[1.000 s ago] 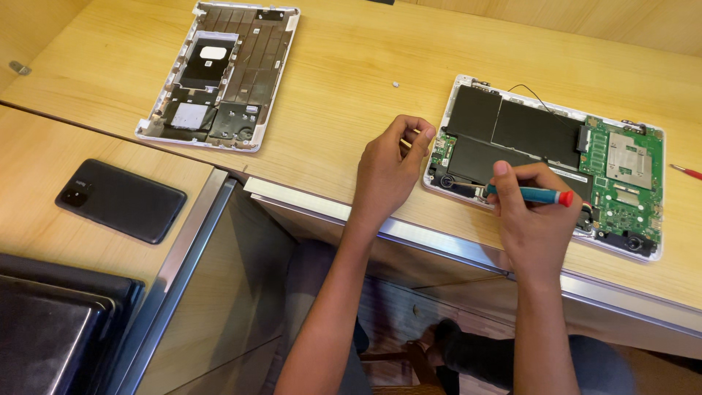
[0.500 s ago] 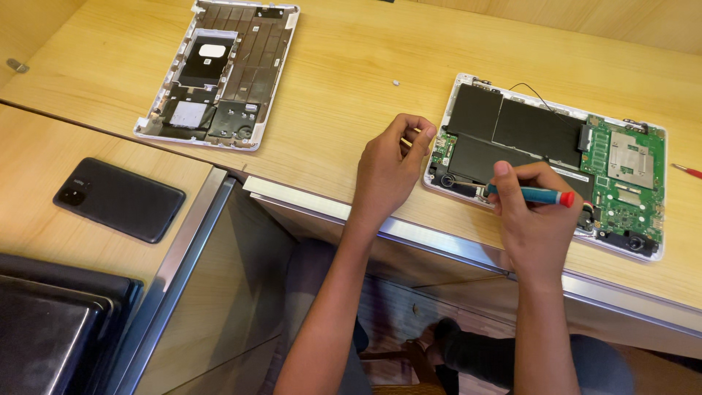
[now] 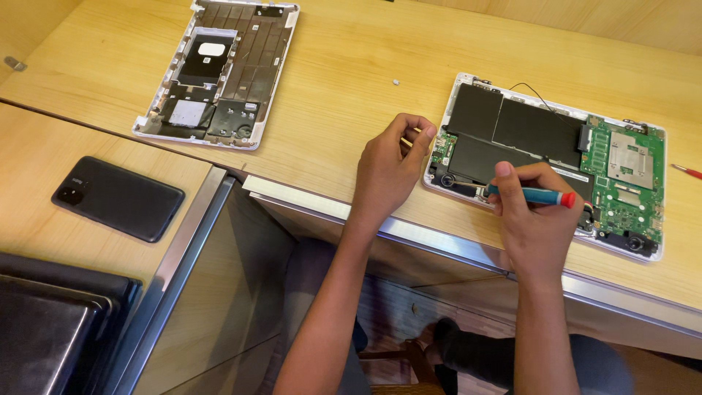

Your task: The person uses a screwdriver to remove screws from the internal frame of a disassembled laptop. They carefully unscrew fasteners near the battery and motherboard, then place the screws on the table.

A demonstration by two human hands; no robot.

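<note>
Warm, even indoor light fills the scene, bright on the table and dimmer in the near space beneath it. Shadows are soft and short, lying close under the hands and along the table's near edge. A faint sheen shows on the phone. Focus is sharp throughout, with slight wide-angle bending at the edges.

Electronics repair bench — opened laptop, detached cover, wooden desk

Barely anything moved: the phone slid a touch toward 9 o'clock in view, so the head just shifted slightly.
</note>
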